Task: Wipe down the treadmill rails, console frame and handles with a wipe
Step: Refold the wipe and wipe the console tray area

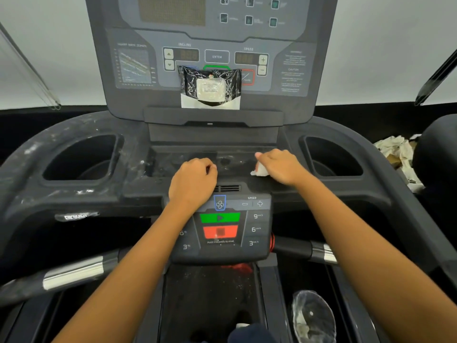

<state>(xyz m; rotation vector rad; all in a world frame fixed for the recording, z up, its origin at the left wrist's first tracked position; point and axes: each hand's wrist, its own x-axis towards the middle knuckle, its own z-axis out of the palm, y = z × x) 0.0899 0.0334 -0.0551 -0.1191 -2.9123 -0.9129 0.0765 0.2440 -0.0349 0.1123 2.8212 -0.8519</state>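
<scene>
Right hand [279,165]: I see it closed around the white wipe [259,170], pressed on the console tray [173,167].
Left hand [194,180]: curled shut, holding nothing I can see, resting beside.

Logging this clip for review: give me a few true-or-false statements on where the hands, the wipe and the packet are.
1. The right hand holds a white wipe on the console tray. True.
2. The left hand holds a spray bottle. False: it is closed and rests on the console with no bottle in view.
3. A black wipes packet leans against the upper console panel. True.
4. The left cup holder has a bottle in it. False: no bottle shows there.
5. The right hand is pressing the red stop button. False: it is up on the tray.
</scene>
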